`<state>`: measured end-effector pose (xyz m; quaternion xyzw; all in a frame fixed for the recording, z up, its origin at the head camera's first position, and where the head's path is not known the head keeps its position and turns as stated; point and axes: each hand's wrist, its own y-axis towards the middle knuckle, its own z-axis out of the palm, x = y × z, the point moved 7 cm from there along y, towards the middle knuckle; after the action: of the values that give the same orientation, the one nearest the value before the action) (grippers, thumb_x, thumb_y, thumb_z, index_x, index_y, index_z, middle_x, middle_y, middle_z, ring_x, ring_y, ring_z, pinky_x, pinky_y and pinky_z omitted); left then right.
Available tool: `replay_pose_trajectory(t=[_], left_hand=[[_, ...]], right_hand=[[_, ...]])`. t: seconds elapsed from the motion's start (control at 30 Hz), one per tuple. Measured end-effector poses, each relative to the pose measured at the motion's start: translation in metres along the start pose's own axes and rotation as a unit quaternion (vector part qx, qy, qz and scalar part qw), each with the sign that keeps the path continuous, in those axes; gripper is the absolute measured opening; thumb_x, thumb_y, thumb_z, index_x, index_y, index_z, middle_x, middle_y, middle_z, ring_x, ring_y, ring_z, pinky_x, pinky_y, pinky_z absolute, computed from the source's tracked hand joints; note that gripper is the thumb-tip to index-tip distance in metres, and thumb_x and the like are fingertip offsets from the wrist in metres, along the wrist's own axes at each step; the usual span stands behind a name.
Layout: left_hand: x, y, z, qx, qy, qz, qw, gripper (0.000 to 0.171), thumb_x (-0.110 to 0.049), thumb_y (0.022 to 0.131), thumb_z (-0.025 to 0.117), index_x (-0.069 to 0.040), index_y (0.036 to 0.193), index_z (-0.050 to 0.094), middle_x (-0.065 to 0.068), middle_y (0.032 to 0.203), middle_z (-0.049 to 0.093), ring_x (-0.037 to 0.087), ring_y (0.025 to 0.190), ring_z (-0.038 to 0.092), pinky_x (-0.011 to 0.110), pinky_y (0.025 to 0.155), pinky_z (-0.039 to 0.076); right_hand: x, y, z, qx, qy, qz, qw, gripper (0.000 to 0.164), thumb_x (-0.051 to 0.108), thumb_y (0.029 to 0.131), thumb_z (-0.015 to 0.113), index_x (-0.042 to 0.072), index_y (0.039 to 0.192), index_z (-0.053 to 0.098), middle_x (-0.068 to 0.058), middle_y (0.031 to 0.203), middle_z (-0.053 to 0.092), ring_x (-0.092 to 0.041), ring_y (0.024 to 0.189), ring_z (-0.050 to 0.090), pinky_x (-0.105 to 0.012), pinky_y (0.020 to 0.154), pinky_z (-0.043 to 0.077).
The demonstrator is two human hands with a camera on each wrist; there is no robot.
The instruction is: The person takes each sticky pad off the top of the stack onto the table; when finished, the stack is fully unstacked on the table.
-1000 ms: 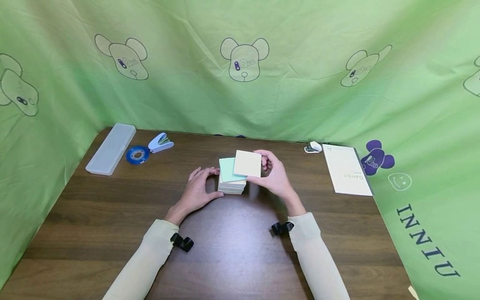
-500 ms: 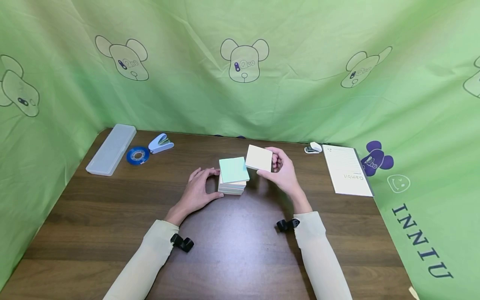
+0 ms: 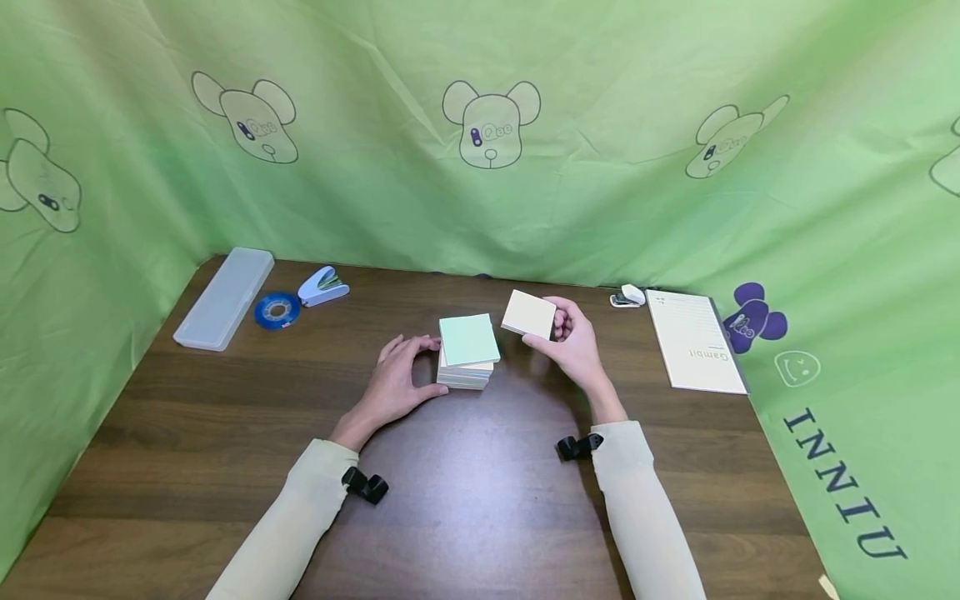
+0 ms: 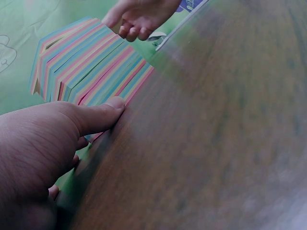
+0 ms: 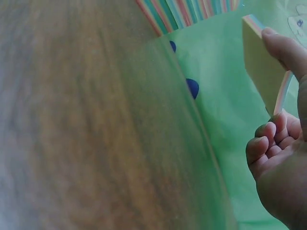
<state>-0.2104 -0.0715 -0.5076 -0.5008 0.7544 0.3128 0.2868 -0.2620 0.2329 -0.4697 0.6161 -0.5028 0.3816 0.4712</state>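
Observation:
Mid-table in the head view stands a neat stack of square sticky note pads (image 3: 465, 377), a mint green pad (image 3: 469, 339) on top. My left hand (image 3: 393, 382) holds the stack from its left side, thumb at the near lower corner and fingers behind. The left wrist view shows the pads' striped, many-coloured edges (image 4: 91, 62) and the thumb pressed low against them. Right of the stack, my right hand (image 3: 576, 346) pinches a cream sticky note pad (image 3: 528, 314) by its right edge, raised above the table. In the right wrist view this pad (image 5: 264, 72) is tilted, thumb on one edge, fingers curled below.
Back left on the wooden table (image 3: 480, 517) are a translucent pencil case (image 3: 225, 298), a blue tape roll (image 3: 277, 310) and a light blue stapler (image 3: 322, 287). A small white stapler (image 3: 627, 296) and a white notepad (image 3: 697, 342) lie at the right. Green curtains (image 3: 375, 183) surround the table.
My right hand has taken the cream pad off the stack and moved it to the right, turning it slightly and uncovering the mint pad. My left hand stays at the stack.

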Motion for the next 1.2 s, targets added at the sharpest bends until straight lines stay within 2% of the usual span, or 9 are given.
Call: replay_pose_trajectory(t=[0.2,0.43,0.73,0.97,1.1,1.2], left_hand=[[0.002,-0.001,0.001,0.000,0.002,-0.003,1.0000,0.070,-0.018,0.083,0.101,-0.001,0.139,0.063,0.015,0.142,0.071,0.038,0.150,0.054,0.053,0.138,0.015],[0.001,-0.004,0.000,-0.003,0.002,0.001,1.0000,0.070,-0.019,0.083,0.101,-0.001,0.139,0.062,0.015,0.142,0.070,0.038,0.150,0.055,0.053,0.138,0.016],[0.001,-0.002,0.002,-0.001,0.010,-0.001,0.9999,0.071,-0.019,0.083,0.101,-0.001,0.140,0.062,0.015,0.143,0.071,0.038,0.150,0.054,0.053,0.138,0.016],[-0.001,-0.001,0.002,-0.004,0.012,0.004,0.9999,0.071,-0.018,0.083,0.101,0.000,0.139,0.062,0.016,0.142,0.071,0.040,0.149,0.055,0.055,0.138,0.016],[-0.002,-0.001,0.001,-0.004,0.013,0.003,0.9999,0.071,-0.019,0.083,0.101,0.000,0.140,0.062,0.016,0.142,0.070,0.039,0.149,0.055,0.054,0.138,0.016],[-0.002,-0.001,0.001,-0.003,0.012,0.002,0.9999,0.071,-0.019,0.083,0.101,0.000,0.140,0.062,0.016,0.142,0.070,0.039,0.149,0.055,0.053,0.138,0.016]], right_hand=[[-0.013,0.005,-0.002,0.003,-0.021,0.018,1.000,0.077,-0.003,0.082,0.093,-0.005,0.150,0.058,-0.010,0.100,0.044,-0.018,0.086,0.041,-0.018,0.069,0.035],[-0.020,0.014,-0.001,0.015,-0.064,0.023,0.998,0.073,0.006,0.082,0.096,-0.001,0.146,0.061,-0.006,0.099,0.046,-0.017,0.085,0.042,-0.020,0.071,0.035],[-0.032,0.028,-0.003,0.041,-0.122,0.022,0.991,0.072,0.009,0.082,0.098,-0.003,0.142,0.060,-0.007,0.100,0.046,-0.019,0.089,0.044,-0.023,0.075,0.037],[-0.033,0.041,-0.002,0.071,-0.191,-0.001,0.979,0.074,0.018,0.081,0.099,-0.004,0.139,0.061,-0.008,0.100,0.050,-0.020,0.091,0.045,-0.028,0.079,0.038],[-0.049,0.051,-0.004,0.089,-0.220,-0.003,0.971,0.080,0.035,0.079,0.101,0.003,0.142,0.062,-0.009,0.102,0.054,-0.025,0.094,0.049,-0.035,0.082,0.041],[-0.070,0.062,-0.007,0.103,-0.265,0.008,0.959,0.088,0.051,0.077,0.101,0.012,0.145,0.062,-0.012,0.109,0.064,-0.027,0.100,0.058,-0.040,0.087,0.049]])
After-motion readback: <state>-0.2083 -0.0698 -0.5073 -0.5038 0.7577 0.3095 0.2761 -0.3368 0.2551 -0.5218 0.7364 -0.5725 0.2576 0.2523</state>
